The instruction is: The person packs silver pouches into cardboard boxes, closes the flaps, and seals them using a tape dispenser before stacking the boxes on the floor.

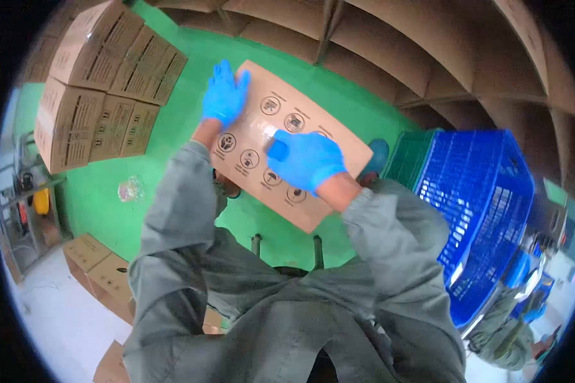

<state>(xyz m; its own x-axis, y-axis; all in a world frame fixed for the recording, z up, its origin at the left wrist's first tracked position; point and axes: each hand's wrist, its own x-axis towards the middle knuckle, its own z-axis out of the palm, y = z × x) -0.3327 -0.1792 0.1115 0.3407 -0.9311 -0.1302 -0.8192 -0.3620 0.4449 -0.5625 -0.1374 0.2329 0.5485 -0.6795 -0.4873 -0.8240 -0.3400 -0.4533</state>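
A brown cardboard box (pixel 236 167) with printed handling symbols lies tilted in front of my knees. My left hand (pixel 225 96), in a blue glove, rests on the box's far left edge with fingers stretched apart. Over the middle of the box is my right hand (pixel 310 159), also gloved in blue, with its fingers curled. Whatever it may hold is hidden by the glove and blur. Shiny clear tape (pixel 260 129) shows on the box just left of my right hand.
Sealed cartons (pixel 96 96) are stacked at the left on the green floor (pixel 172 121). Blue plastic crates (pixel 473 198) and a green crate (pixel 410 156) stand at the right. Cardboard compartments (pixel 377 57) line the back. Clear plastic (pixel 130 189) lies on the floor. Another person (pixel 501 332) is at lower right.
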